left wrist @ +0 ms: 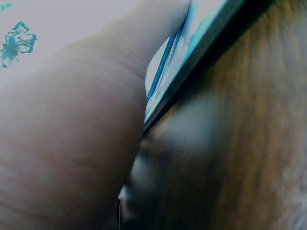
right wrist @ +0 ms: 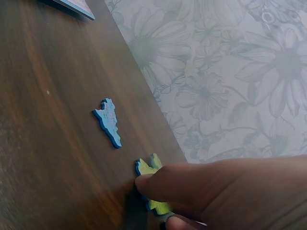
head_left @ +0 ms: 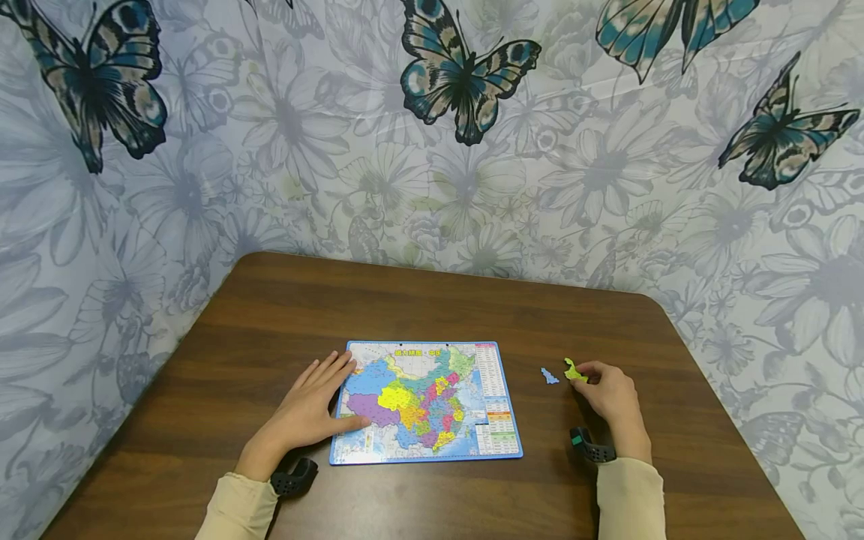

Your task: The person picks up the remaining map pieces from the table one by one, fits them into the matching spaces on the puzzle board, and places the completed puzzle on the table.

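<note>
A map puzzle board [head_left: 499, 442] with a blue rim lies flat on the table, its map made of coloured pieces. My left hand [head_left: 307, 401] rests across the board's left side, fingers spread and thumb on the map. In the left wrist view the hand [left wrist: 72, 129] fills much of the picture beside the board's edge [left wrist: 192, 60]. To the right of the board, my right hand [head_left: 616, 394] pinches a yellow-green puzzle piece [head_left: 572, 370], partly hidden by the thumb in the right wrist view. A small blue puzzle piece [right wrist: 109, 122] lies on the table just left of it.
The brown wooden table [head_left: 432, 300] has rounded far corners. Behind it hangs a pale flowered backdrop [head_left: 297, 187] with butterflies. Dark bands [head_left: 294, 478] sit on both wrists, next to light sleeves.
</note>
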